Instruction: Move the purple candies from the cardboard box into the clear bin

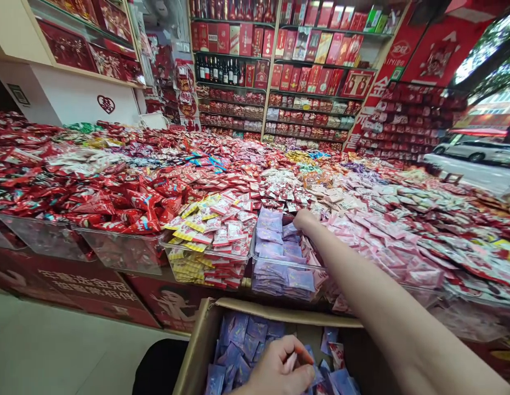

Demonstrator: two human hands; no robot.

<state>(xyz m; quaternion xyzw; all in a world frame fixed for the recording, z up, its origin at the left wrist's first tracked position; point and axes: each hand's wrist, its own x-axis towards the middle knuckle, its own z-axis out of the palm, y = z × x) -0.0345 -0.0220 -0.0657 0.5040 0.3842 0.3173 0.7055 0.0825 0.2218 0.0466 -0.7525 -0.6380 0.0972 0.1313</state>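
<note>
Below the display, an open cardboard box (197, 351) holds purple-blue packets (249, 345) and a few red-and-white ones. My left hand (282, 365) is over these packets, its fingers curled round a small pale packet, partly hidden. My right arm stretches forward to a clear plastic bin (285, 263) with stacked purple packets (275, 241). At the back of this bin is my right hand (306, 219), bent downward; its fingers are hidden behind the wrist and packets. Pink packets (378, 241) lie right of the arm.
Left of the purple bin stands a bin of yellow-and-red packets (214, 230), then red packets (131, 211). Heaped packets spread across the wide display. Shelves with bottles (217, 71) and red boxes rise behind. A dark round object (160, 367) is left of the box.
</note>
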